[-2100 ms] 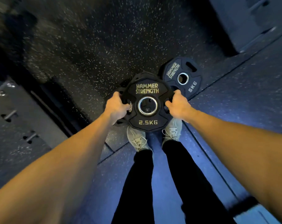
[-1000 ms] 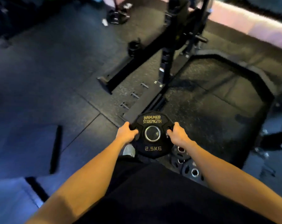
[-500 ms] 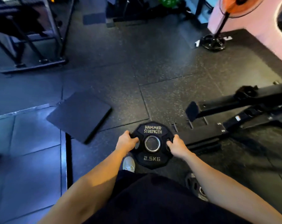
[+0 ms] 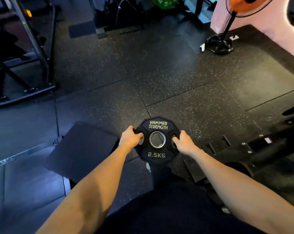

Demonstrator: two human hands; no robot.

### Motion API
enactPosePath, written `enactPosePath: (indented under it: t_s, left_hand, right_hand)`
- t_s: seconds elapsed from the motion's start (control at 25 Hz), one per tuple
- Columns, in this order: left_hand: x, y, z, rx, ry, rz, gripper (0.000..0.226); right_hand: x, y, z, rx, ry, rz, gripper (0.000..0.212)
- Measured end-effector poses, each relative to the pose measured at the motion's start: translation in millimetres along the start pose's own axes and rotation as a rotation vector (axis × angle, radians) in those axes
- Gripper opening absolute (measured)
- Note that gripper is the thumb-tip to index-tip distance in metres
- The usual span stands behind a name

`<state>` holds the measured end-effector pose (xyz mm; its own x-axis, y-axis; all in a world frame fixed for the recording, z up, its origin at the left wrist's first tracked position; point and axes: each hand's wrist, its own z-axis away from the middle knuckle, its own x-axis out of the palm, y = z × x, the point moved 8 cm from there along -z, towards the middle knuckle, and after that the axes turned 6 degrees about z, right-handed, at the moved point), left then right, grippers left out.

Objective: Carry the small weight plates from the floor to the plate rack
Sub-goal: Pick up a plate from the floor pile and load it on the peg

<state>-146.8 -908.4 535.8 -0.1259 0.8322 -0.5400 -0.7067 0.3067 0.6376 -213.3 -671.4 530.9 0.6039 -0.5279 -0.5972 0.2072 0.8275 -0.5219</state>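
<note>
Weight plate point(image 4: 157, 141), small and black, is up in the air in front of the person, held flat-faced toward the camera above the floor point(image 4: 159, 78). It has gold words at the top, "HAMMER STRENGTH", and "2.5KG" at the bottom, with a shiny metal ring in the middle. The left hand point(image 4: 130, 139) grips the left side of the plate, with its fingers curled into the hand hole there. The right hand point(image 4: 184, 142) grips the right side the same way, fingers curled into the hole on that side. Both bare arms reach out from the bottom of the view. Dark clothes show low down between the arms, and a bit of a pale shoe point(image 4: 148, 166) peeks out just under the plate.

A flat dark mat point(image 4: 80, 149) lies on the floor to the left, near the left hand. A black metal frame point(image 4: 254, 149) lies low on the floor to the right. The floor is dark rubber with little white specks. Farther off on the left stands a metal rack point(image 4: 40, 53) with slanted bars. Far on the right stands a fan point(image 4: 227, 29) with an orange head on a round black base, beside a pink wall point(image 4: 261, 31). A green plate point(image 4: 164, 2) shows at the very top.
</note>
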Motion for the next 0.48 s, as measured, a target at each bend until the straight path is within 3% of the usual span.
enactPosePath:
  t_s: [0.48]
  left_hand:
    - [-4, 278, -280, 0.167, -0.099, -0.053, 0.024]
  right_hand:
    - [-206, -121, -257, 0.081, 0.145, -0.087, 0.038]
